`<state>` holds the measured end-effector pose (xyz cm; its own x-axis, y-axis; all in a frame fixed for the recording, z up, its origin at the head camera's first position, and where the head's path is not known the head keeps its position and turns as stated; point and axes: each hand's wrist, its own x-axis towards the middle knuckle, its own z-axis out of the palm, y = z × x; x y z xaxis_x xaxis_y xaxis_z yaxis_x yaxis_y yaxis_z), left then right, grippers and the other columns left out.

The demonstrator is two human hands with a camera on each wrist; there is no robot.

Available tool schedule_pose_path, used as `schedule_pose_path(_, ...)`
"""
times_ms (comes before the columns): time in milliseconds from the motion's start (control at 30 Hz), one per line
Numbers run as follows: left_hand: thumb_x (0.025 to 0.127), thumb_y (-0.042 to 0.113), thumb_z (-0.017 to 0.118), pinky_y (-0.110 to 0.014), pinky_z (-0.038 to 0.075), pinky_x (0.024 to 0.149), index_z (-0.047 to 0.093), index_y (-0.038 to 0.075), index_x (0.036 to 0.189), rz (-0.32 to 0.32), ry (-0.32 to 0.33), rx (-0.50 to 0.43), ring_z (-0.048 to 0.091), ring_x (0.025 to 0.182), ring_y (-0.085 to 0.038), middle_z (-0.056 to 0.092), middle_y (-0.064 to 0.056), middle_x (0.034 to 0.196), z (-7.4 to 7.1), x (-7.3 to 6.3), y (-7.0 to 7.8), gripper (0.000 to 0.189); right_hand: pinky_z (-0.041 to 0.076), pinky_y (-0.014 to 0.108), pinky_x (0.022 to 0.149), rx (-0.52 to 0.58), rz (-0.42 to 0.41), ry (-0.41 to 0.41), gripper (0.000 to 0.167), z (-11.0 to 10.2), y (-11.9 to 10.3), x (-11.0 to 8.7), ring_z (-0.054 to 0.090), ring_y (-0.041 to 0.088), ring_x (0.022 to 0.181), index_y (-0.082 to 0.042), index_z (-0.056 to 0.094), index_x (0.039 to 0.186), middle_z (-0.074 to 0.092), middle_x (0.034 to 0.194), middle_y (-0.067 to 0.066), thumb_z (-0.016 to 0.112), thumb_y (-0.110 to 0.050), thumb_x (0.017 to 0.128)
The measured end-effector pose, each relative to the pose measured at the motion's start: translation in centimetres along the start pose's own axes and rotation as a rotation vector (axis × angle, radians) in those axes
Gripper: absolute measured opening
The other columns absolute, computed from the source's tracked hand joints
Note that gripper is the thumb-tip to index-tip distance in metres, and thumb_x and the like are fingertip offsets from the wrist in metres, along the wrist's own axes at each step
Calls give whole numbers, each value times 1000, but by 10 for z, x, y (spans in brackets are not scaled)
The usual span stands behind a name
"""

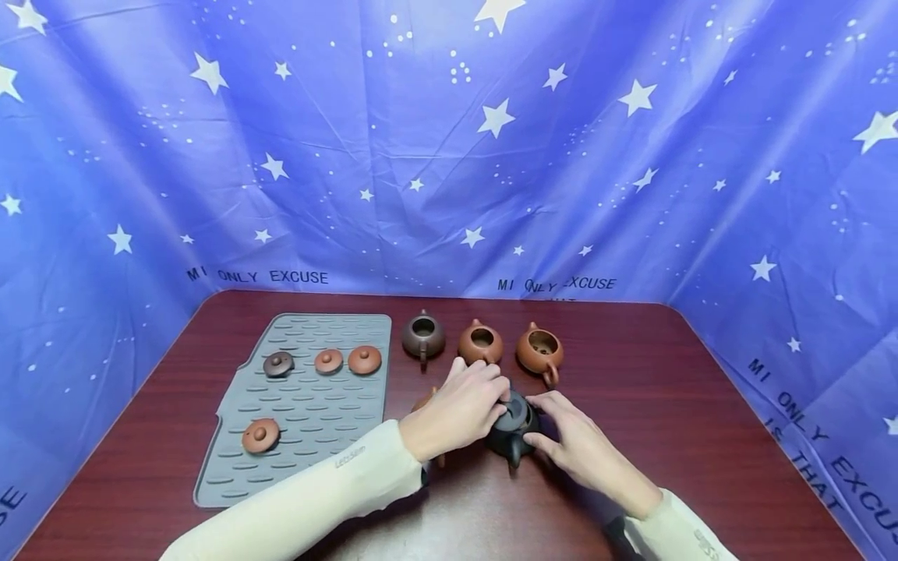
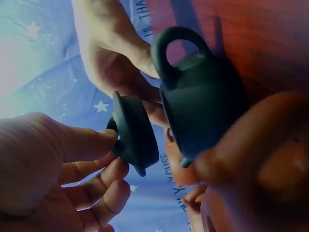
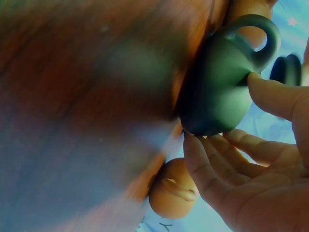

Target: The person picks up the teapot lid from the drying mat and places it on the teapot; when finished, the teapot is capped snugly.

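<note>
My left hand [image 1: 459,409] pinches the knob of a black teapot lid [image 2: 137,130]. In the left wrist view the lid is tilted on edge, a short gap from the mouth of a black teapot [image 2: 205,104]. This teapot stands upright on the table, its handle toward me in the head view. My right hand [image 1: 585,444] holds its right side, with the thumb by the handle and the fingertips against the body [image 3: 217,92]. Left of it, an orange-brown teapot [image 2: 260,159] is mostly hidden behind my left hand in the head view.
Behind stand a dark brown teapot [image 1: 424,343] and two lidless orange-brown teapots [image 1: 471,352], [image 1: 535,360]. On the left, a grey mat [image 1: 316,413] bears a dark lid [image 1: 278,364] and three orange-brown lids [image 1: 328,361], [image 1: 365,360], [image 1: 261,435]. A starry blue cloth [image 1: 421,140] hangs around the table.
</note>
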<state>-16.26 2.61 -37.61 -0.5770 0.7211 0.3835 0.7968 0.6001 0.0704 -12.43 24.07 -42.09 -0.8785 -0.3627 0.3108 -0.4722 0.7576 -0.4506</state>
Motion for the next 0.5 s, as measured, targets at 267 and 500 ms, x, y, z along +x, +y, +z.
schedule_pose_path(267,83,26,73,-31,29,71,64,20,84,-13,-24,34,49,81,-12,55,9,85,14,11,3,11,45,38,85,-15,-19,14,47,2,-1,1,58,15,101,-6,60,118,56,112,-4,79,-13,76)
schedule_pose_path(500,82,27,73,-31,28,70,62,19,82,-17,-35,55,49,79,-13,54,8,83,21,17,5,14,45,38,86,-22,1,1,47,-1,0,-1,58,16,102,-5,59,118,55,112,-3,79,-14,76)
